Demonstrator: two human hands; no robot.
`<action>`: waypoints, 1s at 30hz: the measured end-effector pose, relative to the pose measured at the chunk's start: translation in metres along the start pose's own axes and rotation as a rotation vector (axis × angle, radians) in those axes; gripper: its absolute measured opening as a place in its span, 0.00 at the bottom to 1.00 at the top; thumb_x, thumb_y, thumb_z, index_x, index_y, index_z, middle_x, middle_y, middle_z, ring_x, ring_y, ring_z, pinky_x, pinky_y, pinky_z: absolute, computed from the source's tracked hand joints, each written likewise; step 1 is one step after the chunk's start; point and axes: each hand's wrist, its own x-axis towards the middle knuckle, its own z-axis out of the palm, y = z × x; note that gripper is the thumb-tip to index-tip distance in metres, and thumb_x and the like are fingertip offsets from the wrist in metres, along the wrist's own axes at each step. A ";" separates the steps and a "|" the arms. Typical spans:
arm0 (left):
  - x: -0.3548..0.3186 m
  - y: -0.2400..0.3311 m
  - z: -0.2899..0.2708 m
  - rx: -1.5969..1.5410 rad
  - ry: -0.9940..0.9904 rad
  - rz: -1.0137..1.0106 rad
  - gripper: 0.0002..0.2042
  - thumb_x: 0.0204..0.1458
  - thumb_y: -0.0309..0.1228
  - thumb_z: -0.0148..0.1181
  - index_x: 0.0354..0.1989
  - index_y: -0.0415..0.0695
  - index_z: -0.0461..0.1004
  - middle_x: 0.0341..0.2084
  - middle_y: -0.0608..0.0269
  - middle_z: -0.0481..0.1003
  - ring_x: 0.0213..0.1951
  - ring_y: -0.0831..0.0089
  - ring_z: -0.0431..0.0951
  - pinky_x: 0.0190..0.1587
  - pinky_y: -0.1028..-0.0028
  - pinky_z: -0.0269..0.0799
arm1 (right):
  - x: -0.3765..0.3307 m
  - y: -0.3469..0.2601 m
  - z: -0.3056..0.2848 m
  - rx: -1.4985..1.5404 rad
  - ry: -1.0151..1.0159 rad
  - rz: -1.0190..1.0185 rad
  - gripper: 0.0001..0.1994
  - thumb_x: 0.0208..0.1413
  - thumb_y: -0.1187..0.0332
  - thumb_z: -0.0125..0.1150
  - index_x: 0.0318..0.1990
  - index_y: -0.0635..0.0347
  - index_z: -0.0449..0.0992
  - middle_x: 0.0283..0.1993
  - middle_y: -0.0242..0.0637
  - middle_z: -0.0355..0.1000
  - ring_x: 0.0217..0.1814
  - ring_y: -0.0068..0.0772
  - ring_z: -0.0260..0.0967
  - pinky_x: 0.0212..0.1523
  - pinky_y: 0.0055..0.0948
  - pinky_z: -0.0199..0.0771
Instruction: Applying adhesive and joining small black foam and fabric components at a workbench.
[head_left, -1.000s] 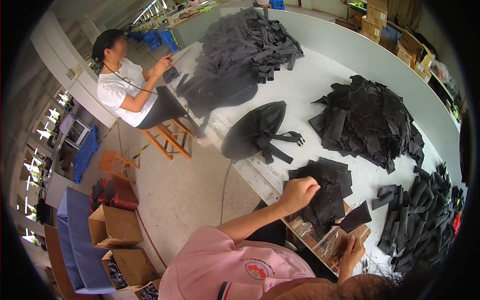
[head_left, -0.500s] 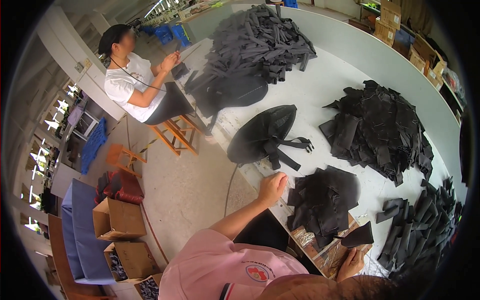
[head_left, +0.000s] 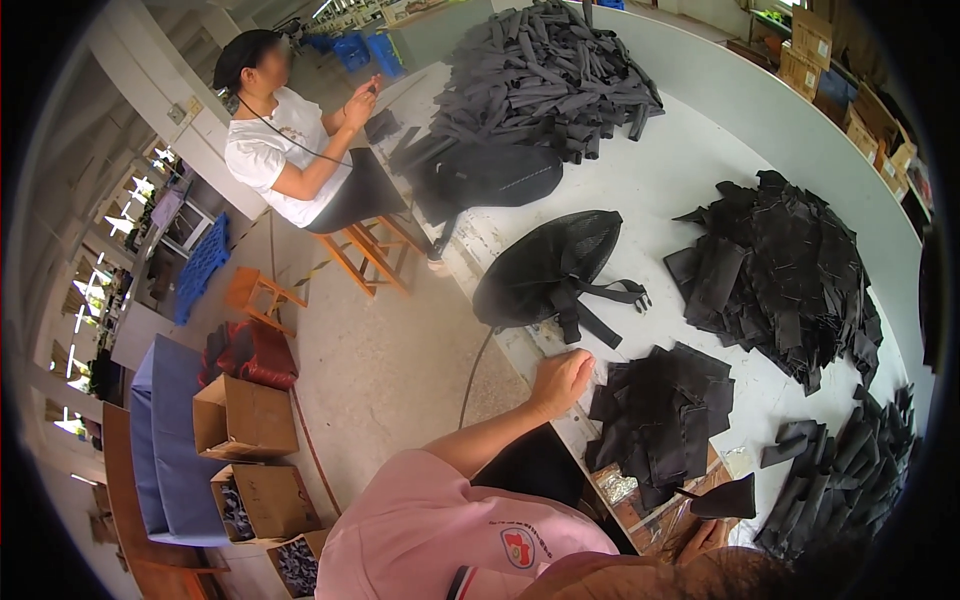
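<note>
My left hand [head_left: 563,384] rests as a loose fist at the table's near edge, with nothing showing in it. Right of it lies a small heap of flat black fabric pieces [head_left: 665,415]. Low in the picture, my right hand [head_left: 705,538] is curled at the lower edge of a flared black fabric piece [head_left: 728,497], which it appears to grip; my hair hides part of this hand. A thin dark strip juts from the piece's left side. Beyond my left hand is a black mesh bag [head_left: 545,270] with straps and a buckle.
Larger piles of black pieces [head_left: 790,270] and rolled black strips [head_left: 555,75] cover parts of the white table [head_left: 690,140]. More strips [head_left: 845,470] lie at the right. A seated co-worker [head_left: 300,150] handles something small. Cardboard boxes [head_left: 245,420] stand on the floor at left.
The whole view has shifted, moving the scene slightly rightward. My right hand and the flared piece sit a little lower. My left fist stays by the edge. The co-worker's hands have risen slightly.
</note>
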 end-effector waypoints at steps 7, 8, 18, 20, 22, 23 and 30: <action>0.000 0.002 -0.003 0.016 0.004 0.031 0.06 0.49 0.28 0.48 0.25 0.39 0.67 0.16 0.54 0.68 0.20 0.58 0.70 0.21 0.66 0.62 | -0.003 -0.003 0.001 0.229 0.127 0.080 0.15 0.46 0.57 0.55 0.28 0.63 0.74 0.29 0.45 0.72 0.28 0.49 0.69 0.30 0.44 0.68; 0.000 0.000 -0.002 0.019 0.000 0.028 0.06 0.49 0.28 0.48 0.25 0.39 0.67 0.16 0.54 0.68 0.20 0.58 0.70 0.21 0.66 0.62 | 0.000 0.001 0.002 0.228 0.124 0.085 0.15 0.46 0.57 0.55 0.28 0.63 0.74 0.29 0.45 0.72 0.28 0.49 0.69 0.30 0.44 0.68; -0.001 -0.001 0.000 0.033 -0.008 0.038 0.05 0.48 0.27 0.49 0.25 0.39 0.67 0.18 0.55 0.69 0.21 0.58 0.70 0.23 0.66 0.63 | -0.001 -0.003 -0.008 0.062 0.024 0.064 0.14 0.50 0.61 0.51 0.26 0.64 0.70 0.25 0.46 0.68 0.25 0.49 0.65 0.27 0.42 0.64; -0.001 -0.001 0.000 0.032 -0.010 0.034 0.05 0.48 0.27 0.49 0.25 0.39 0.67 0.18 0.55 0.69 0.21 0.58 0.70 0.23 0.66 0.63 | 0.001 -0.004 -0.009 0.030 0.004 0.059 0.13 0.51 0.61 0.50 0.26 0.65 0.69 0.25 0.46 0.67 0.24 0.49 0.64 0.26 0.42 0.63; -0.001 -0.003 0.001 0.051 -0.005 0.048 0.05 0.48 0.27 0.49 0.25 0.39 0.67 0.18 0.55 0.69 0.21 0.58 0.70 0.23 0.66 0.63 | 0.001 -0.004 -0.010 -0.003 -0.015 0.056 0.13 0.51 0.62 0.49 0.26 0.65 0.69 0.24 0.47 0.66 0.24 0.49 0.63 0.26 0.42 0.62; -0.001 -0.003 0.001 0.052 -0.006 0.047 0.05 0.48 0.27 0.49 0.25 0.39 0.67 0.18 0.55 0.69 0.21 0.58 0.70 0.23 0.66 0.63 | 0.001 -0.005 -0.011 -0.019 -0.026 0.055 0.13 0.52 0.62 0.49 0.25 0.65 0.68 0.24 0.47 0.66 0.24 0.49 0.63 0.25 0.42 0.61; 0.000 -0.002 0.001 0.063 -0.008 0.057 0.05 0.48 0.27 0.49 0.24 0.39 0.67 0.17 0.55 0.69 0.21 0.58 0.70 0.22 0.66 0.63 | 0.000 -0.008 -0.017 -0.136 -0.090 0.051 0.13 0.55 0.64 0.46 0.24 0.65 0.66 0.21 0.48 0.63 0.21 0.49 0.60 0.23 0.41 0.58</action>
